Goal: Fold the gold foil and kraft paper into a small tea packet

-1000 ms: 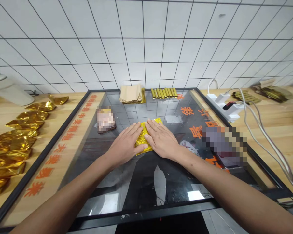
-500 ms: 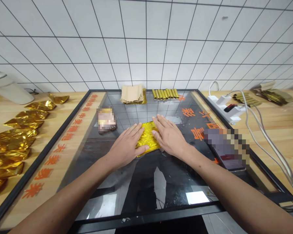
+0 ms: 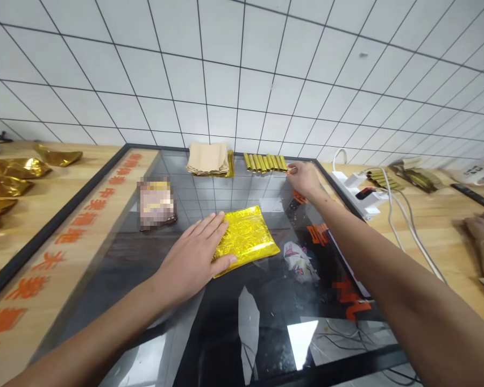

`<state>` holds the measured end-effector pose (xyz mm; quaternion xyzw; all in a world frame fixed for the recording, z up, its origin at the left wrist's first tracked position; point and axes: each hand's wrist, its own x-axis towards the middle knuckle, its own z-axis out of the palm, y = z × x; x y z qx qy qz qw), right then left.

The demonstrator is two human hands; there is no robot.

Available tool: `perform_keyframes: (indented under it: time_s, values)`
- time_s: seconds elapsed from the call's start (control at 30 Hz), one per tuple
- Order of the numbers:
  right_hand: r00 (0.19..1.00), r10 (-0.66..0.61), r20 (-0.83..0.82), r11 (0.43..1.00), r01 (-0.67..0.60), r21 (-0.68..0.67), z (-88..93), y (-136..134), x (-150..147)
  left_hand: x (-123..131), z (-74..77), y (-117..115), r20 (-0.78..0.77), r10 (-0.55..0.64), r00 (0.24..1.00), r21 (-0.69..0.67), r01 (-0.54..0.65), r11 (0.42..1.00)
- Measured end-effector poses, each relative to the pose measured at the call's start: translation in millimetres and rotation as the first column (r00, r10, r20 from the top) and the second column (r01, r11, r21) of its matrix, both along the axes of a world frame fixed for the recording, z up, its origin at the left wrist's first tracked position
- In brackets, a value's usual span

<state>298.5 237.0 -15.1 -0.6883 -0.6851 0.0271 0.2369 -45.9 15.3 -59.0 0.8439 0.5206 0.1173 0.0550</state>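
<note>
My left hand (image 3: 199, 252) lies flat, fingers stretched out, on the left part of a shiny yellow-gold foil sheet (image 3: 250, 236) with an embossed pattern. The sheet rests on a dark glass tabletop (image 3: 210, 317). Farther back, my right hand (image 3: 304, 180) reaches to the right end of a row of thin rolled gold paper tubes (image 3: 264, 163). Its fingers are curled together beside the last tube, and whatever is between them is hidden. Left of the tubes sits a stack of brown paper sheets (image 3: 207, 158) with gold edges showing.
A blurred-out packet (image 3: 156, 204) lies on the left of the glass. Crumpled white scrap (image 3: 300, 262) shows to the right. A power strip (image 3: 357, 193) with white cables stands beyond the black frame. Folded gold foil pieces (image 3: 12, 166) line the wooden surface at left.
My right hand has left the gold foil sheet and moved back and right to the row of tubes. My left hand stays on the sheet. The view has turned rightward.
</note>
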Motion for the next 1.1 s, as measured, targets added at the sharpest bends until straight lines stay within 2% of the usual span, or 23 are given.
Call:
perform_keyframes:
  time_s: [0.1, 0.37, 0.93, 1.1]
  values:
    - [0.999, -0.022, 0.023, 1.000, 0.022, 0.020, -6.7, 11, -3, -1, -2.5, 0, 0.021, -0.004, 1.000, 0.012, 0.004, 1.000]
    - [0.998, -0.036, 0.058, 0.999, 0.034, 0.035, -9.2, 24, -1, -1, -2.8, -1, 0.011, -0.008, 1.000, 0.003, 0.008, 1.000]
    - [0.978, -0.189, -0.093, 0.982, 0.190, 0.001, -18.3, 41, -1, -2, -5.9, -3, 0.013, -0.006, 1.000, 0.045, 0.006, 0.999]
    - [0.980, -0.165, -0.109, 0.986, 0.165, -0.010, -15.4, 42, 2, -1, -5.4, -3, -0.010, 0.000, 1.000, 0.050, 0.001, 0.999]
